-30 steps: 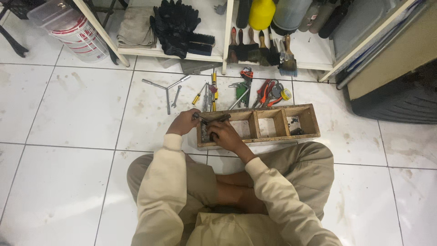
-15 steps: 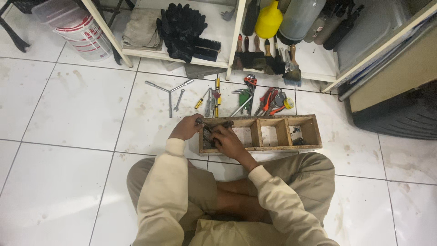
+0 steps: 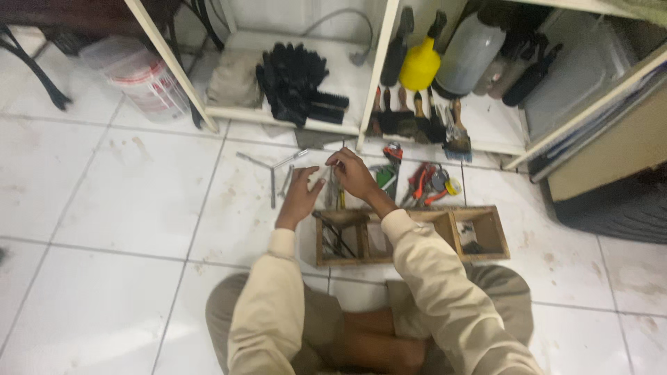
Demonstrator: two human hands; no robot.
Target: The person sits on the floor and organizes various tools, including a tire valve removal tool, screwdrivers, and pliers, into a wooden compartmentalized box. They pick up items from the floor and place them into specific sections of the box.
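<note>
A home storage corner: white tiled floor (image 3: 125,208), paintbrushes (image 3: 417,121) and gloves (image 3: 299,83) on shelves.

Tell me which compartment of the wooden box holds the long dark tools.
The leftmost compartment of the wooden box, the one nearest the left hand. The middle one looks empty, and the right one holds only small dark bits.
</note>
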